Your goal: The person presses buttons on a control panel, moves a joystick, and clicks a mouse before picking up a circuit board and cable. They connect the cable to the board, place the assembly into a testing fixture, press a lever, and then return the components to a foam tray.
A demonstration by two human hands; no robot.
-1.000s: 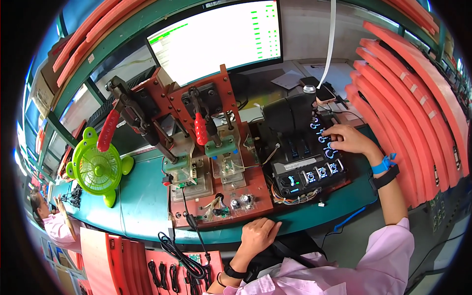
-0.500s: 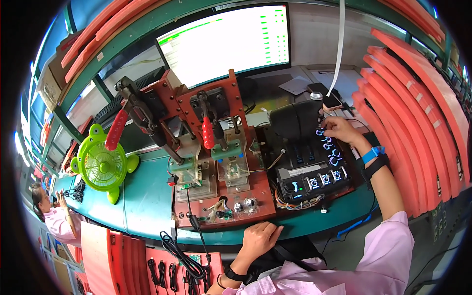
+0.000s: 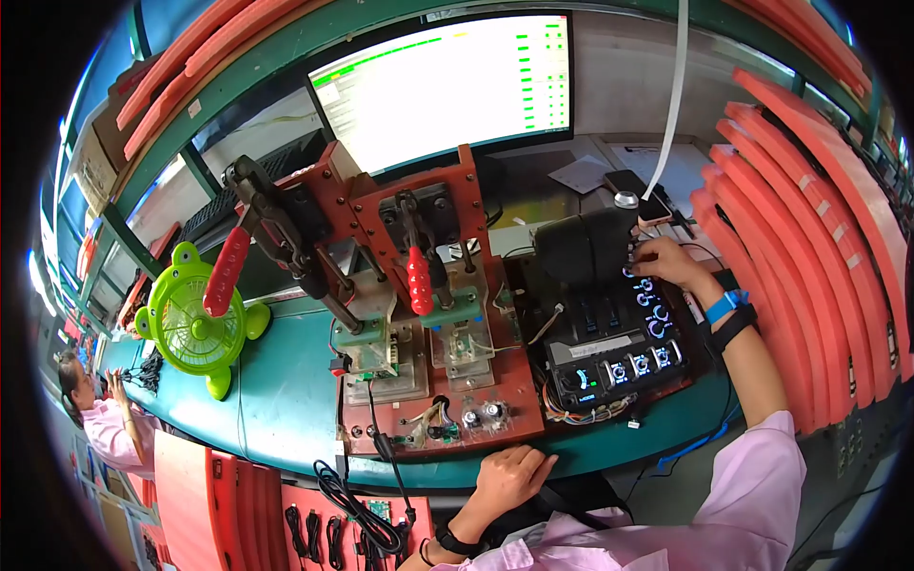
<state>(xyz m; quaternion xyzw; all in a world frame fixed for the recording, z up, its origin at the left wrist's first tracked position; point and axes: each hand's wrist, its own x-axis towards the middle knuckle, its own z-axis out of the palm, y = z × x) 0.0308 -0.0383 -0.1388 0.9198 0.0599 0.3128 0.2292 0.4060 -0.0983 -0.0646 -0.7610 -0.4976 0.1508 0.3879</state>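
Note:
My right hand (image 3: 664,263) reaches to the top right of a black control panel (image 3: 595,350) with lit white-ringed knobs. Its fingertips pinch a small knob there, which the fingers partly hide. A thick black throttle lever (image 3: 581,249) rises from the panel's far part, just left of that hand. My left hand (image 3: 514,479) is curled into a fist at the near edge of the green table (image 3: 286,366), with nothing visible in it. Beyond the fist stands a red test fixture (image 3: 519,411) with two toggle clamps, their red handles (image 3: 420,282) hanging over green circuit boards.
A green frog-shaped fan (image 3: 198,319) stands at left. A bright monitor (image 3: 443,90) is behind the fixture. Red foam trays (image 3: 790,247) are stacked at right. Black cables (image 3: 352,509) hang over the near edge onto red foam. Another person (image 3: 109,414) sits far left.
The view has shifted slightly, so the bench appears a little lower and further right. My right hand stays at the panel's upper knobs, and my left fist stays at the table edge.

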